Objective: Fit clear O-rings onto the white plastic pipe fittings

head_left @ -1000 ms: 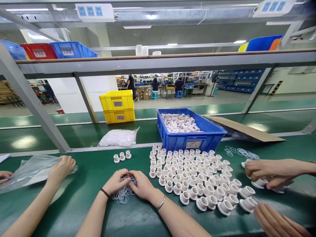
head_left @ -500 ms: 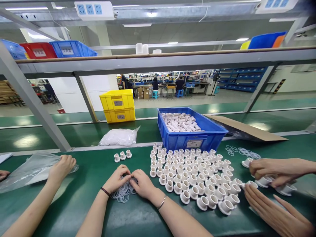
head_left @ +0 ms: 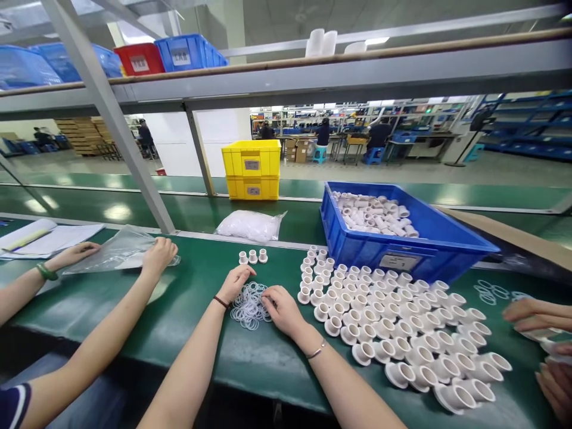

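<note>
A loose pile of thin, pale translucent rings (head_left: 250, 310) lies on the green tabletop between my hands. At the pile's upper left edge is my left hand (head_left: 235, 283), its fingers bent and drawn together; anything between them is hidden. My right hand (head_left: 283, 310) rests against the right side of the pile with thumb and fingertips pinched among the rings, but what they grip is too small to make out. Just beyond my left hand, three white flanged sleeves (head_left: 252, 257) stand in a row. Many more white flanged sleeves (head_left: 384, 328) stand in rows to my right.
A blue bin (head_left: 402, 250) of white parts stands behind the rows. Yellow crates (head_left: 251, 170) and a bagged bundle (head_left: 250, 225) are further back. A co-worker's hands hold a plastic bag (head_left: 125, 247) at left; another person's hands (head_left: 536, 316) work at right, near more rings (head_left: 490, 292).
The view has turned left and tilted down. My hands have moved apart, uncovering the ring pile between them. The co-worker's second hand at left now shows on the bag.
</note>
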{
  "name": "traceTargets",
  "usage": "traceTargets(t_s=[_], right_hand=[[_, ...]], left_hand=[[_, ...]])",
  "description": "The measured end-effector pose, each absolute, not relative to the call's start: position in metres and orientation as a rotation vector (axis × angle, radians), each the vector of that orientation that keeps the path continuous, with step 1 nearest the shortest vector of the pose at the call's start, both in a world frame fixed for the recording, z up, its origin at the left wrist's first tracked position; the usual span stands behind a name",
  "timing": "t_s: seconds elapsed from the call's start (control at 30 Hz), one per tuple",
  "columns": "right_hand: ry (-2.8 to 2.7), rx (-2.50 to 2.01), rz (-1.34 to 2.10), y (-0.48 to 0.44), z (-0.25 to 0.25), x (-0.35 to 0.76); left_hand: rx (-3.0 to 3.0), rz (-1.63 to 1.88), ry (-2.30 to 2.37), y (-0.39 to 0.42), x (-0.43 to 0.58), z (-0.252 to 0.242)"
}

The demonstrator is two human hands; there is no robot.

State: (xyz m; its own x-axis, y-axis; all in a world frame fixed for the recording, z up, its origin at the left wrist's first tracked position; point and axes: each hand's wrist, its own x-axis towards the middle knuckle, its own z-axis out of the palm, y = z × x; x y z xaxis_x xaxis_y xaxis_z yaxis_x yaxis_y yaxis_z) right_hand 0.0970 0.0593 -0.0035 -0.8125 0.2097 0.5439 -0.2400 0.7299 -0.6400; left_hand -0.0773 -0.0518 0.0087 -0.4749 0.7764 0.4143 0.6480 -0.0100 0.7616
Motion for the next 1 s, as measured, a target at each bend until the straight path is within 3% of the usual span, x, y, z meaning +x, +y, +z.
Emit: traceTargets(t_s=[0.17,0.47,0.67,0.8,0.9,1.0], right_hand=[[-2.308,0.028,0.971,0.057,-0.003,0.098],[-2.284,0.024,0.947,0.057,-0.003,0.098],[-2.270,0.000,0.928,0.058,-0.006,0.096],[-2.265,-0.065,0.849,0.061,-0.008,0.095],[-2.276,-0.092,0.827,0.062,-0.009,0.094],[-2.277,-0.111,0.817,0.062,-0.010,0.093]], left_hand=[[1.299,1.794,2.422,-0.049,-0.098,0.001],[1.338,1.425,2.604,-0.040,-0.124,-0.010],[1.068,1.567,2.609,-0.040,-0.125,-0.010],[0.758,2.017,2.345,-0.042,-0.121,-0.005],[0.538,2.394,1.780,-0.046,-0.111,0.006],[0.406,2.487,1.248,-0.050,-0.097,0.019]])
